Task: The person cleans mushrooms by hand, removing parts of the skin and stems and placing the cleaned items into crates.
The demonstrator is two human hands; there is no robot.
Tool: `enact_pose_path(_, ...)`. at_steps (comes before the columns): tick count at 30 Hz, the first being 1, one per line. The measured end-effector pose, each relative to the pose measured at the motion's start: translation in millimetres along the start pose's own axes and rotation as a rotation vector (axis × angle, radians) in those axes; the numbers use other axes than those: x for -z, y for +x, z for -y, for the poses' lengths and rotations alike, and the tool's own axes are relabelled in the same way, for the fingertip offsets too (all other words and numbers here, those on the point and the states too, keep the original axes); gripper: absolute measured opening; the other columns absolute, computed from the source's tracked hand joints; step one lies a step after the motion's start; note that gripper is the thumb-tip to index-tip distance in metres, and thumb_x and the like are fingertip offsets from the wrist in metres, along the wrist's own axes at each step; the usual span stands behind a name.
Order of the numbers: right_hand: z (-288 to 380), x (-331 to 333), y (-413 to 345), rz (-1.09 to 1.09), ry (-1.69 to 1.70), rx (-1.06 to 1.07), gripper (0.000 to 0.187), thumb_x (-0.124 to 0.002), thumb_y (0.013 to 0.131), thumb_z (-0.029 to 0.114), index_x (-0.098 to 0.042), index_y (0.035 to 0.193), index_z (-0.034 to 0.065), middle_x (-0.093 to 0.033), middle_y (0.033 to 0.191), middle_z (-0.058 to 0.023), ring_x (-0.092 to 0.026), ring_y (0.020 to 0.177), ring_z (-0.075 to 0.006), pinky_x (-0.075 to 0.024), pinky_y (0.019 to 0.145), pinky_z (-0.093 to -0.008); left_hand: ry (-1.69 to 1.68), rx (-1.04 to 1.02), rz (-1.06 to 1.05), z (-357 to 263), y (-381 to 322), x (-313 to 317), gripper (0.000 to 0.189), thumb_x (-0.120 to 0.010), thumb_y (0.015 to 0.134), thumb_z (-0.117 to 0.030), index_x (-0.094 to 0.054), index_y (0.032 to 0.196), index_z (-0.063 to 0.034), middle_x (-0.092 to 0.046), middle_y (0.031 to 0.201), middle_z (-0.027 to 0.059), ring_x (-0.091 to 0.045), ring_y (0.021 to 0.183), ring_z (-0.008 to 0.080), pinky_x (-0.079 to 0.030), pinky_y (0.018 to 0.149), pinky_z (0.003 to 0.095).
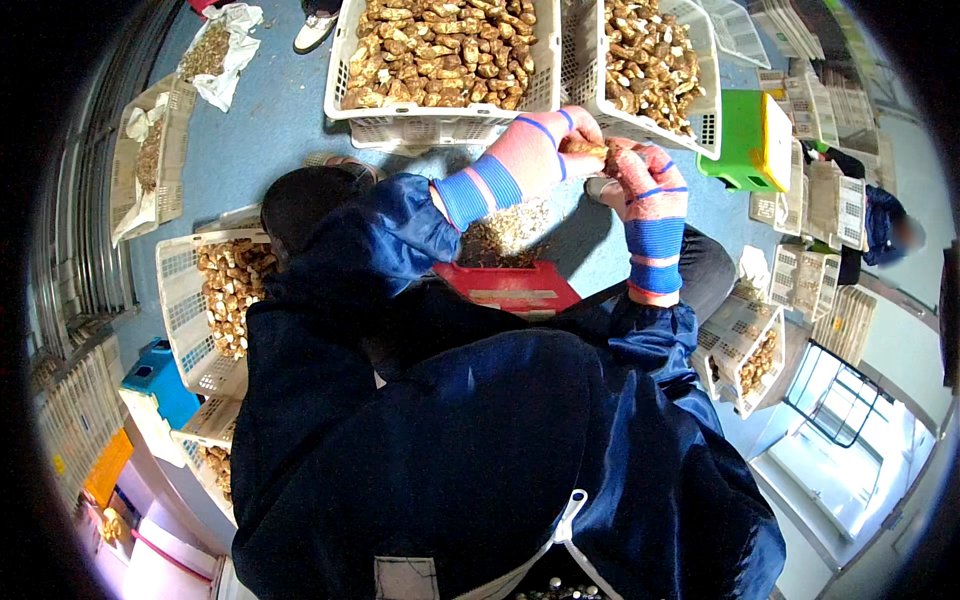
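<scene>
Both hands wear pink knit gloves with blue stripes and blue cuffs. My left hand point(551, 142) has its fingers closed around a brown and cream mushroom point(583, 148). Against the mushroom's right end is my right hand point(645, 169), fingers curled; a small greyish thing shows at them, too unclear to name. Just beyond my hands stand two white plastic crates, one point(450, 111) heaped with mushrooms at top centre and another point(660, 129) heaped with mushrooms to its right. Below my hands, on the floor, lies a pile of pale and dark trimmings point(510, 232).
A red plastic stool or container point(517, 289) is between my legs. A crate of mushrooms point(176, 300) stands at my left, a green and yellow box point(739, 142) at the right. Stacked crates line the right side, where another person point(883, 217) is. A shoe point(313, 34) shows at the top.
</scene>
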State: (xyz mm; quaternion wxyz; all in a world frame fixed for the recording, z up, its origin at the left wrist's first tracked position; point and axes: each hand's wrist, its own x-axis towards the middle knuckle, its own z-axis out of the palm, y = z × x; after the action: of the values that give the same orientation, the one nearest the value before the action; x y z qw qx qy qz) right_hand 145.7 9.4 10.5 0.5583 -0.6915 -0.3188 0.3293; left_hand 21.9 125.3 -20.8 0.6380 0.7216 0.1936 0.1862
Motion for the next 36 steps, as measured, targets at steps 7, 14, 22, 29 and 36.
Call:
enact_pose_path(7,-11.6,7.7,-4.1,-0.069,0.131,-0.058,0.010,-0.059,0.079,0.011,-0.057,0.074,0.0027,-0.053,0.064,0.0010,-0.044,0.055,-0.0059,-0.0356,0.051,-0.0197,-0.429,0.177,0.059,2.5,1.9,-3.0,0.021,-0.059,0.082,-0.015,-0.058,0.099,-0.0038,-0.061,0.074,0.0046,-0.058,0.062,0.0089,-0.048,0.053,0.0219)
enact_pose_path(14,-15.5,-4.7,-7.6,-0.047,0.346,-0.018,0.008,-0.058,0.081,0.008,-0.056,0.084,0.0003,-0.059,0.086,-0.0073,-0.054,0.073,-0.0130,-0.0440,0.071,-0.0238,-0.200,0.122,-0.027,-6.0,0.0,-1.8,0.021,-0.062,0.074,-0.010,-0.059,0.094,-0.0038,-0.060,0.070,0.0042,-0.055,0.063,0.0090,-0.046,0.058,0.0247)
enact_pose_path(22,-6.4,-10.7,-8.0,-0.100,0.434,-0.053,0.007,-0.057,0.081,0.006,-0.054,0.078,0.0003,-0.061,0.088,-0.0096,-0.057,0.076,-0.0151,-0.0466,0.071,-0.0261,0.022,-0.031,-0.111,-17.6,-3.5,0.9,0.019,-0.061,0.072,-0.009,-0.059,0.090,-0.0049,-0.061,0.077,0.0133,-0.060,0.070,0.0199,-0.047,0.065,0.0303)
enact_pose_path(29,-11.6,-10.5,-7.6,-0.077,0.194,0.055,0.008,-0.057,0.082,0.007,-0.053,0.076,0.0019,-0.061,0.088,-0.0112,-0.057,0.075,-0.0147,-0.0466,0.070,-0.0260,0.146,-0.113,-0.190,-6.9,-2.0,-3.4,0.019,-0.061,0.072,-0.012,-0.055,0.089,-0.0053,-0.059,0.074,0.0092,-0.058,0.065,0.0194,-0.047,0.059,0.0298)
enact_pose_path(36,-10.8,-6.5,-5.9,0.011,0.456,-0.088,0.010,-0.057,0.082,0.010,-0.054,0.081,0.0012,-0.060,0.085,-0.0097,-0.057,0.075,-0.0167,-0.0464,0.072,-0.0291,0.347,-0.324,-0.168,-7.1,-5.2,-2.3,0.020,-0.060,0.073,-0.011,-0.049,0.090,-0.0066,-0.053,0.087,0.0144,-0.054,0.082,0.0318,-0.045,0.071,0.0370)
